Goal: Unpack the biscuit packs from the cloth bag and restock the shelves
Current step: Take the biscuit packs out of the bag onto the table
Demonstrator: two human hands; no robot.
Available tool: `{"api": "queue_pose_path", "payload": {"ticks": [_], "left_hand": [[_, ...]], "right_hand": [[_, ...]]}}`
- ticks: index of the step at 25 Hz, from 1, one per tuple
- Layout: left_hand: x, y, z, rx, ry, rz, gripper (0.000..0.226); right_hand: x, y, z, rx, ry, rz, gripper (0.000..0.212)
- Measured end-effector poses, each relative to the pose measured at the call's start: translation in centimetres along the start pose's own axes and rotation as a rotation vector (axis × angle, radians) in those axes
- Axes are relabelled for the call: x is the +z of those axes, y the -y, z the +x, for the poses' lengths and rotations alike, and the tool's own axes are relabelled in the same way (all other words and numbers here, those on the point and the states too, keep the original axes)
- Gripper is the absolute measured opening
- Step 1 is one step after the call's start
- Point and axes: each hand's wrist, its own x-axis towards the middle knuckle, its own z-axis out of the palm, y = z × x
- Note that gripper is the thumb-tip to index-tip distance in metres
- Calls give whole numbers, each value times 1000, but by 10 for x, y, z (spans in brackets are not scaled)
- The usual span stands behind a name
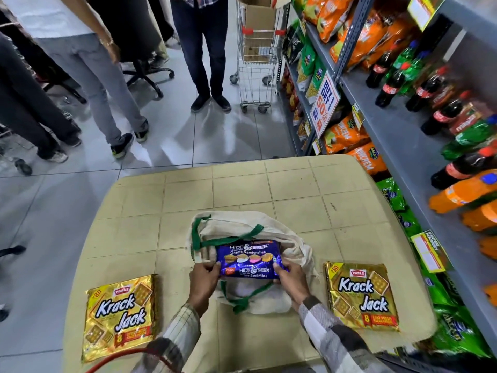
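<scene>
A cream cloth bag (274, 230) with green handles lies open on the beige table (242, 189). Both hands hold a purple Hide & Seek biscuit pack (248, 261) just above the bag's mouth: my left hand (203, 281) grips its left end and my right hand (291, 282) grips its right end. One gold Krack Jack pack (121, 316) lies flat on the table at the left. A second Krack Jack pack (361, 294) lies flat at the right.
Grey shelves (398, 135) along the right hold soda bottles (441, 114) and orange and green snack bags. A wire trolley (256, 76) with a cardboard box stands beyond the table. Several people stand on the tiled floor at the back left.
</scene>
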Motion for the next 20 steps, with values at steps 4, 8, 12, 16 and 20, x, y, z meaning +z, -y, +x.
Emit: {"api": "queue_pose_path", "payload": {"ticks": [4, 8, 12, 16, 20], "left_hand": [[-7, 26, -37, -14, 22, -22, 28], [-8, 30, -80, 85, -11, -18, 33], [7, 13, -91, 220, 25, -21, 30], [46, -23, -87, 324, 84, -53, 19], [111, -73, -72, 416, 201, 12, 25]], "right_hand": [[-17, -18, -37, -90, -5, 3, 21], [-34, -43, -64, -94, -35, -27, 32], [-65, -45, -70, -128, -83, 32, 31], [-108, -27, -55, -193, -159, 97, 31], [-170, -12, -6, -280, -264, 110, 33]]}}
